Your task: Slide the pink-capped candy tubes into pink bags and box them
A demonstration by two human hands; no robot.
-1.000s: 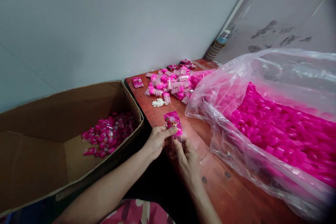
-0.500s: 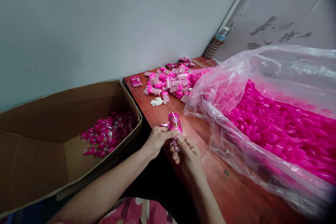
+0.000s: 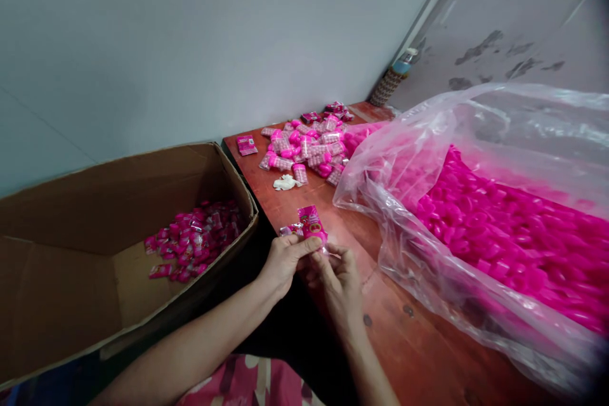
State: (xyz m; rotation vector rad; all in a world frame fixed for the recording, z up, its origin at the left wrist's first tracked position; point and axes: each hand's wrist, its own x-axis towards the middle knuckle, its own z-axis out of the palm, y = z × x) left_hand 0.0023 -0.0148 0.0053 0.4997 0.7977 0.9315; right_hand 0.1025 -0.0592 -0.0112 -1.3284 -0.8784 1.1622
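My left hand (image 3: 284,258) and my right hand (image 3: 339,277) meet over the near edge of the red-brown table (image 3: 404,342). Together they pinch a small pink printed packet (image 3: 311,224), which stands up above my fingertips. A bit of clear wrapping shows below it between my fingers. A pile of small pink-capped bottles (image 3: 309,149) lies further back on the table. A single pink packet (image 3: 247,144) lies flat near the table's far left corner.
An open cardboard box (image 3: 118,247) at my left holds several pink packets (image 3: 195,238). A large clear plastic bag (image 3: 485,216) full of pink caps covers the right of the table. A white crumpled scrap (image 3: 285,183) lies near the pile. A bottle (image 3: 391,82) stands against the wall.
Both hands have kept hold of the pink packet and turned it slightly. It now sits a little lower, with its face tilted to the left.
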